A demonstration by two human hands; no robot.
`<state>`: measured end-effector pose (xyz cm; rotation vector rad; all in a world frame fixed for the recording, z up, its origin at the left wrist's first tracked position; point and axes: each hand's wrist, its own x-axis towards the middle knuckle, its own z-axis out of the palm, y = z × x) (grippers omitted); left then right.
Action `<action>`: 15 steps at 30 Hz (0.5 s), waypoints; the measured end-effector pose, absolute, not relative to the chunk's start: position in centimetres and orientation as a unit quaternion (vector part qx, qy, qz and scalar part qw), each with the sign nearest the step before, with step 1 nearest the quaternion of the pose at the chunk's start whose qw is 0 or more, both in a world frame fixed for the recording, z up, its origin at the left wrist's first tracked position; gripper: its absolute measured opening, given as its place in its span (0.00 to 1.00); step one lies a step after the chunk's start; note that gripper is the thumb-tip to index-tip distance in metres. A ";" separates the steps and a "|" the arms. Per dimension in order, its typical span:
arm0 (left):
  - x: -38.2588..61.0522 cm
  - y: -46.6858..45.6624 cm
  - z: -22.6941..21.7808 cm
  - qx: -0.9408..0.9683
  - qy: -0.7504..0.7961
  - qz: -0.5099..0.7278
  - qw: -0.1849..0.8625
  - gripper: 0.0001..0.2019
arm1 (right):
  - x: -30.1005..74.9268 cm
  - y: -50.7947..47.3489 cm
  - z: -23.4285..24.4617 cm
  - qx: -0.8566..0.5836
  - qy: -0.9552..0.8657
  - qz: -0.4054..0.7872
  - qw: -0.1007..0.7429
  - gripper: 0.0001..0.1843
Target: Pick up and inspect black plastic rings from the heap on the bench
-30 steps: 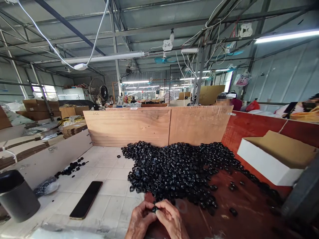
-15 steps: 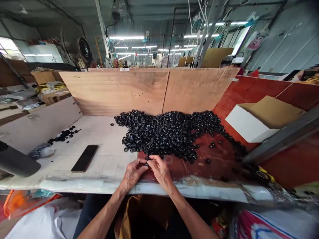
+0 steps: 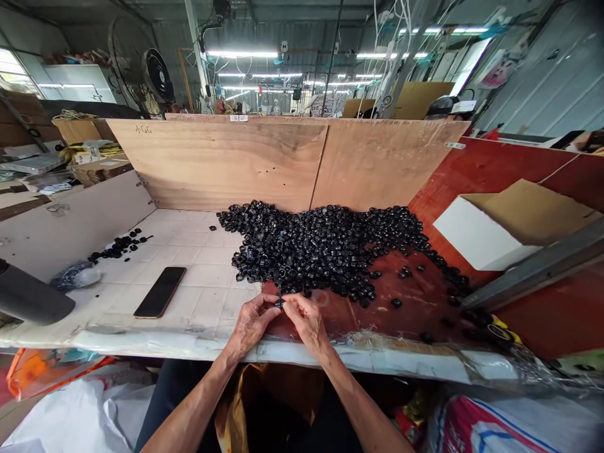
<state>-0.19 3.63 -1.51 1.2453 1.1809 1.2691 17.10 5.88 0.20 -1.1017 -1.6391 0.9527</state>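
My left hand [image 3: 251,323] and my right hand [image 3: 306,319] meet at the near edge of the table, fingertips pinched together on one small black ring [image 3: 279,304]. Just beyond them lies a big heap of the same black rings [image 3: 321,248], spread across white tiles and a red board up to the plywood back wall [image 3: 217,163]. Both forearms come up from under the table's front edge.
A black phone [image 3: 160,291] lies on the tiles to the left, with a small cluster of rings [image 3: 117,246] and a plastic bag [image 3: 75,275] beyond it. A dark cylinder [image 3: 28,297] sits at far left. An open white carton [image 3: 509,223] stands right.
The view has tilted down from the ceiling to the table edge, so my arms now show. My hands stay pinched together on the small ring at the heap's near side.
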 end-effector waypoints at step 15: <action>-0.5 4.0 -2.0 0.479 0.457 0.537 0.523 0.19 | 16.4 6.8 -1.8 -0.419 -0.689 0.352 0.475 0.24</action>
